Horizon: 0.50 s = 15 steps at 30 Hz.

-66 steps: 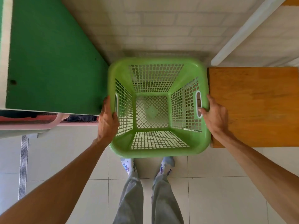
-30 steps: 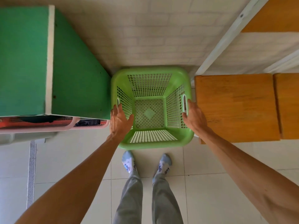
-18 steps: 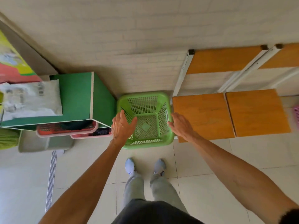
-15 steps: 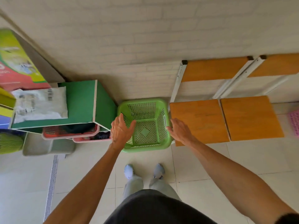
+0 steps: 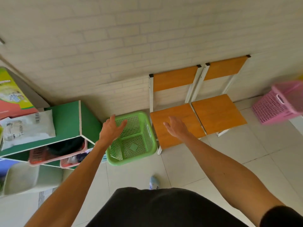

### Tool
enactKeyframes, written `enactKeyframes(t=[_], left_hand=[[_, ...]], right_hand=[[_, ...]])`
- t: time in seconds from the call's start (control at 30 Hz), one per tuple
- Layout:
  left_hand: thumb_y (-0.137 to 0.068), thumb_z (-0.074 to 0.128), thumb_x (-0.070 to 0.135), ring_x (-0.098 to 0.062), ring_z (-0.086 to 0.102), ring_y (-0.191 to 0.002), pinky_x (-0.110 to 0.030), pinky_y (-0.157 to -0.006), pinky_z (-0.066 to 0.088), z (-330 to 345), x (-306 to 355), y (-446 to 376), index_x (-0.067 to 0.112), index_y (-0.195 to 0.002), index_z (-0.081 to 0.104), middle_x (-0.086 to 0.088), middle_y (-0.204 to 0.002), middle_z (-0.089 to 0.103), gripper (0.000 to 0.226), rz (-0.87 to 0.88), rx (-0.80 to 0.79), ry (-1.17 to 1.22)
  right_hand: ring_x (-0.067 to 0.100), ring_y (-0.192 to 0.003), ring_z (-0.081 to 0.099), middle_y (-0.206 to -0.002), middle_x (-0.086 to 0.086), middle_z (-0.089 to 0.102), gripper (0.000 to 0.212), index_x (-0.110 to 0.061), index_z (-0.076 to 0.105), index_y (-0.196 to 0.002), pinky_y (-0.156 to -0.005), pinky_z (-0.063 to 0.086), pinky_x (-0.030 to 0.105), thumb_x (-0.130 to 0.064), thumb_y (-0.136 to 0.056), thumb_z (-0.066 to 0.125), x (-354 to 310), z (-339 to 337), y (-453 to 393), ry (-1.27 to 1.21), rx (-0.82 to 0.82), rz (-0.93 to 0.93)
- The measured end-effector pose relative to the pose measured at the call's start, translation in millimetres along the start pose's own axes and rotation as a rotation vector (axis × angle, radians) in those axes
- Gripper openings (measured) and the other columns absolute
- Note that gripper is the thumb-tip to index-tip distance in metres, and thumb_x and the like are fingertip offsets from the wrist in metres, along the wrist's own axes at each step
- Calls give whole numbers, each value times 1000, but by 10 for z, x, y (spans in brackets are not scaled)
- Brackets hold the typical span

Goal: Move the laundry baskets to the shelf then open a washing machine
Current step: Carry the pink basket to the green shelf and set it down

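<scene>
both hands (image 5: 113, 130) have left the upright green basket (image 5: 131, 145)

Square green perforated plastic basket (image 5: 131, 140), smooth, slight sheen. Pink lattice plastic basket (image 5: 275, 107). Two orange wooden chairs (image 5: 177, 125), matt grain, white painted metal frames. Pale glossy floor tiles (image 5: 246, 161). Matt white brick wall (image 5: 147, 38).

Both our arms reach forward — left hand (image 5: 111, 130) spread above the green basket (image 5: 131, 154), right hand (image 5: 176, 126) open just right of it.
</scene>
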<state>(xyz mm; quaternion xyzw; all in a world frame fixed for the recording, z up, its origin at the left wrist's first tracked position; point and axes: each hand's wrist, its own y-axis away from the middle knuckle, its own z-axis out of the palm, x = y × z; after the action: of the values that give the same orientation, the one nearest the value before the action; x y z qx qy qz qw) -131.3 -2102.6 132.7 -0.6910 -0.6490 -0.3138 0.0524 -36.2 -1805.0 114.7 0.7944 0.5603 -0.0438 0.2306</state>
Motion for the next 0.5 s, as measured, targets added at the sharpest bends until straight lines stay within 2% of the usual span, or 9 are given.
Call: enactKeyframes(t=[0.1,0.27,0.4,0.5], left_hand=[[-84,44,78,-39,43,-135,-58,-107,40,36,168,65,15,-151,29,-21,-149,44,94,99,-39,-44],[-91,47,67,-40,49,-131,-57,-105,43,300,670,236,10,-150,31,-23,-146,47,84,264,-131,-113],[-93,52,59,-33,55,-126,-50,-104,46,658,1207,397,12,-147,40,-15,-141,55,72,431,-198,-145],[-95,54,53,-31,57,-123,-47,-102,47,905,1673,480,13,-145,44,-11,-140,56,65,491,-231,-109]], right_hand=[[35,-133,47,-144,17,50,56,-7,44,-143,-105,43,48,-47,-103,38,297,-95,256,-18,33,49],[35,-125,52,-135,17,56,52,-6,50,-136,-99,47,48,-44,-102,43,818,-209,761,-67,116,207],[35,-120,55,-128,17,58,48,-7,54,-130,-96,49,49,-45,-102,43,1398,-318,1182,-95,169,342],[35,-122,54,-133,17,56,51,-7,50,-136,-99,48,48,-44,-103,41,1837,-414,1452,-80,203,445]])
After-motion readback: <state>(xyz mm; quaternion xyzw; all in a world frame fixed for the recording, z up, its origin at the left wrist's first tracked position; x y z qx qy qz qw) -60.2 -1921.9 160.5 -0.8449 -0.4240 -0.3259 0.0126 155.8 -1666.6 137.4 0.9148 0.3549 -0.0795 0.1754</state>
